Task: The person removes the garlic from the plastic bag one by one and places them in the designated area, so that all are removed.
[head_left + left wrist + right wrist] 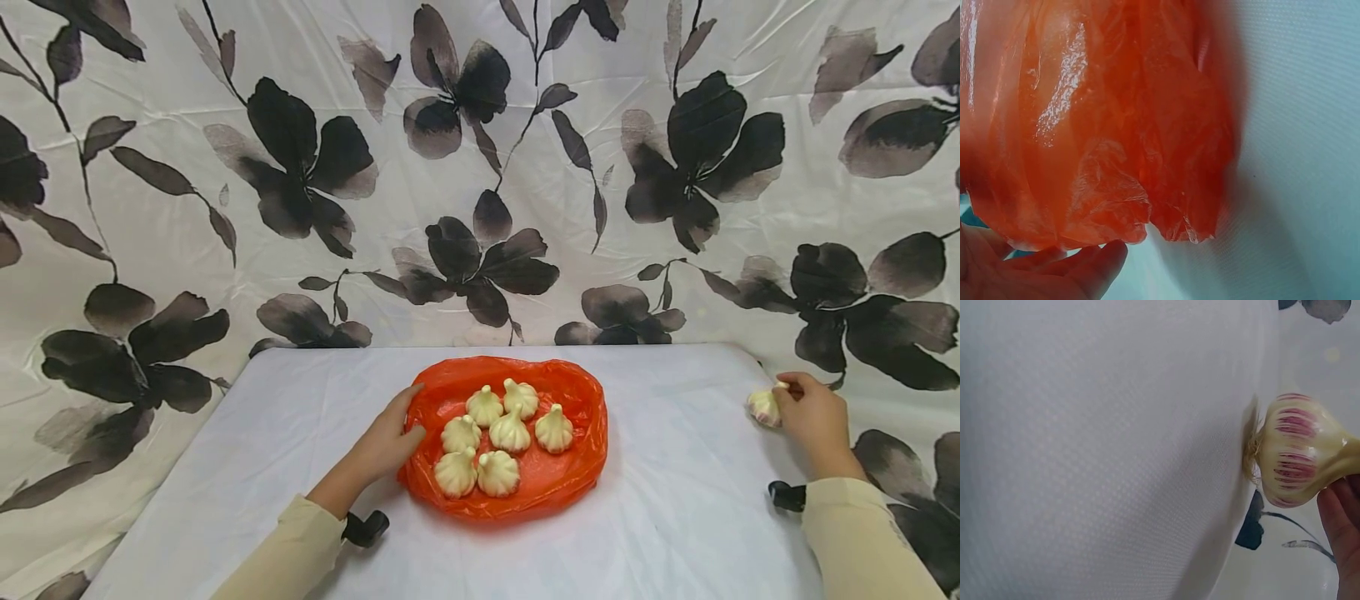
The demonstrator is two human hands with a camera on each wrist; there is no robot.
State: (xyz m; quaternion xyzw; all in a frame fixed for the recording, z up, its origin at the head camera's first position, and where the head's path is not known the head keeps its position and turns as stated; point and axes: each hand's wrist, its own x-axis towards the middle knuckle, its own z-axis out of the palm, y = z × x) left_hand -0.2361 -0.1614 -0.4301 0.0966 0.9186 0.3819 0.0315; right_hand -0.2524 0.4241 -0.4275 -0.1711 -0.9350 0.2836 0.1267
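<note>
Near the right edge of the table, my right hand (813,421) pinches a garlic bulb (764,408) by its stem. In the right wrist view that garlic bulb (1300,450) lies sideways to the camera, with purple streaks and a root tuft close to the white cloth; whether they touch I cannot tell. At the table's middle sits a red plastic bag (547,475) with its mouth spread wide, and several pale garlic bulbs (498,473) rest in it. My left hand (386,437) rests against the bag's left rim, fingers and thumb spread; the left wrist view shows fingertips (1110,259) at the plastic's edge.
White cloth (675,500) covers the table on both sides of the bag. Behind it hangs a pale curtain (555,175) printed with dark flowers. Dark wrist devices sit at the left cuff (366,528) and right cuff (787,496).
</note>
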